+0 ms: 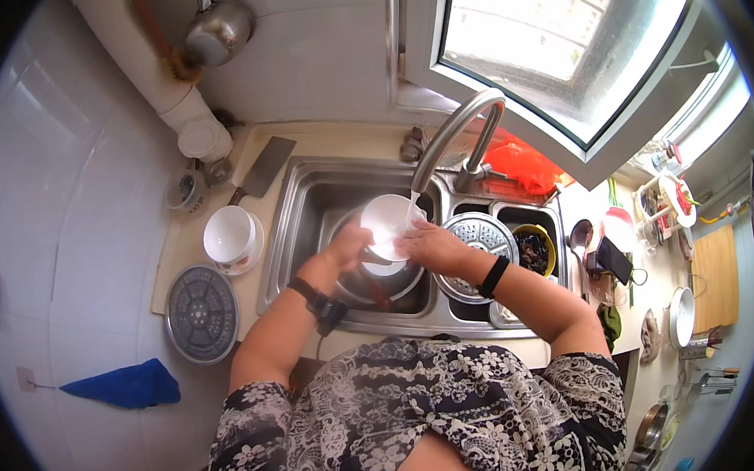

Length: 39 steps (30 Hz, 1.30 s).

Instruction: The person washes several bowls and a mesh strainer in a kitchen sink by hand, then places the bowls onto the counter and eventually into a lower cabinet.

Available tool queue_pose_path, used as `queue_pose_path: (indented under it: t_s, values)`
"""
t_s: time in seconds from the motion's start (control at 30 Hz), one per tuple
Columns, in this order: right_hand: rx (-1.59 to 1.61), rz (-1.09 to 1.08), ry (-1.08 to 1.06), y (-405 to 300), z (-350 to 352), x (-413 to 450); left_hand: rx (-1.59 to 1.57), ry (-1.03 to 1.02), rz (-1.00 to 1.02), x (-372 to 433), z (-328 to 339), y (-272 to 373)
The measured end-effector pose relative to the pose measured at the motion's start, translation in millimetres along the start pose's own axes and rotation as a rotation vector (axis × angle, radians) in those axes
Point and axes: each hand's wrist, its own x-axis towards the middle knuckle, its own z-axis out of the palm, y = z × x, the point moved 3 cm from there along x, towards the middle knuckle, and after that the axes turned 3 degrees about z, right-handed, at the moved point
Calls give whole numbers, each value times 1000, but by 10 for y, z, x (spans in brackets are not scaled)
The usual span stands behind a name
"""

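Water runs from the curved metal faucet into a white bowl tilted over the left sink basin. My left hand grips the bowl's left side. My right hand lies against its lower right rim, fingers spread along it; whether it grips the bowl I cannot tell. Below the bowl, a large metal pan sits in the basin with another white dish partly hidden in it. A perforated steamer tray rests over the middle of the sink, close to my right forearm.
Left of the sink are stacked white bowls, a cleaver and a round perforated tray. A yellow strainer with dark contents sits in the right basin. A red plastic bag lies behind the faucet, under the open window frame.
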Motion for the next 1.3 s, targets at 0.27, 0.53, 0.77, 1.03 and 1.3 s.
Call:
queue_pose_path:
  t_s: [0.27,0.53,0.77,1.03,1.3]
  values:
    - [207,271,55,-164,-64,167,-188,78,15,13,127,-174]
    - [451,386,98,-305,-154,265,-304,129,7,67,43,-357]
    - [248,354,-7,-125,31,213,-240,159,119,-91,311,-77]
    - [-26,327,112,-333,104,-43,1046,203,677,-105,516,214]
    - [20,254,-556,-676,209,141,1275,109,878,-255,729,555]
